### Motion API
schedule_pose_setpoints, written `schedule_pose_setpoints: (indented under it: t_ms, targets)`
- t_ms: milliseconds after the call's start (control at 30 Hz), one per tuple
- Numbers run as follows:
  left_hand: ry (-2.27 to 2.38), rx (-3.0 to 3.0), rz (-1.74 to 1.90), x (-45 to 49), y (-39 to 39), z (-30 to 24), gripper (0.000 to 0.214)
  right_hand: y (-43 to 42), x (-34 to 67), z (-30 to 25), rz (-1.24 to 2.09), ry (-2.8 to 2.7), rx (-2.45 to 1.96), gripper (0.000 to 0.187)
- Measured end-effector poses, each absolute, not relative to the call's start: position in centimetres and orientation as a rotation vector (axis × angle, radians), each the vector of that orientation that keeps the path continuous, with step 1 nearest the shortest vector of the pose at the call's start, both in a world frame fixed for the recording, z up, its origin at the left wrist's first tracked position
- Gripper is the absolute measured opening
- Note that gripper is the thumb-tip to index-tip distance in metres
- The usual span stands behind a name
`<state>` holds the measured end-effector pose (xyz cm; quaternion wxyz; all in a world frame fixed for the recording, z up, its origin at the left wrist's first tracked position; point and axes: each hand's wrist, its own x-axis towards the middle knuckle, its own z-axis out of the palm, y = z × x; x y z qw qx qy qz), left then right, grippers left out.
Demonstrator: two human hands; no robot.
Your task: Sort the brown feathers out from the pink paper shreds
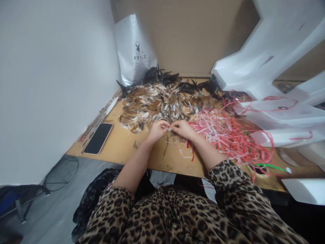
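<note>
My left hand (157,129) and my right hand (181,128) meet over the middle of a wooden table (122,144), fingertips pinched together on something small and pale that I cannot make out. Just behind them lies a broad heap of brown and white feathers (152,105), with black feathers (162,78) at the back. To the right of my right hand spreads a tangle of red and white strips (223,130). Both forearms rest across the table's front edge, in leopard-print sleeves.
A black phone (98,138) lies on the table at the left, beside thin sticks (98,120) along the white wall. A silver bag (134,51) stands at the back. White foam pieces (274,61) crowd the right side. A dark stand base (59,173) sits on the floor.
</note>
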<state>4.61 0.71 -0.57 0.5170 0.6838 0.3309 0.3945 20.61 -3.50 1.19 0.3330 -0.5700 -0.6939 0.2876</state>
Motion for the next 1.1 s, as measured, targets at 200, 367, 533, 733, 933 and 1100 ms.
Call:
schedule_pose_setpoints:
  t_ms: [200,367,533,733,933,1100]
  targets:
    - [0.778,1.781,1.012,4.7,1.0,-1.4,0.011,-3.3,20.5,0.7,0.802,-1.802,-1.485,0.019]
    - [0.8,1.802,1.101,4.6,1.3,-1.8,0.014,-3.2,20.3,0.7,0.79,-1.793,-1.446,0.018]
    - [0.826,1.809,1.159,4.6,1.5,-2.2,0.013,-3.2,20.1,0.8,0.746,-1.78,-1.47,0.017]
    - [0.838,1.881,1.183,4.6,1.6,-2.3,0.011,-2.7,19.8,-0.6,0.904,-1.568,-1.413,0.014]
    - [0.847,1.882,1.189,4.5,1.4,-1.9,0.009,-2.8,19.6,-0.2,0.973,-1.557,-1.418,0.014]
    - [0.864,1.761,1.162,4.5,1.4,-1.9,0.006,-3.0,19.6,0.1,0.93,-1.561,-1.415,0.012]
